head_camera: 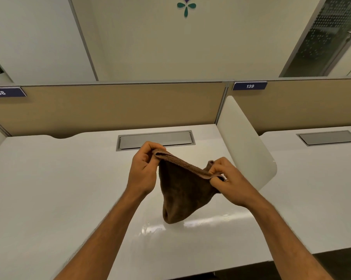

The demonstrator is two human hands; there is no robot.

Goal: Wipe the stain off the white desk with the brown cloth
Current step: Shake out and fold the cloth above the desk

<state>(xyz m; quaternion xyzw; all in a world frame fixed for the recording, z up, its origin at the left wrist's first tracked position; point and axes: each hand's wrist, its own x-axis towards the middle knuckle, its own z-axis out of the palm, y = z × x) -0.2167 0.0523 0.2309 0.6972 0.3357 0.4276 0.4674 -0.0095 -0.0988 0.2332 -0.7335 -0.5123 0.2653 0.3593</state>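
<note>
Cloth at frame centre, held up clear of counter — top edge stretched between both hands, long axis running upper left to lower right, rest hanging to a point above glossy streak on counter. Left hand pinching upper-left corner, fingers curled. Right hand pinching lower-right corner, fingers curled. Stain not clearly made out — streak may be only glare. Both hands about equally near; next move likely downward, toward lower frame.
</note>
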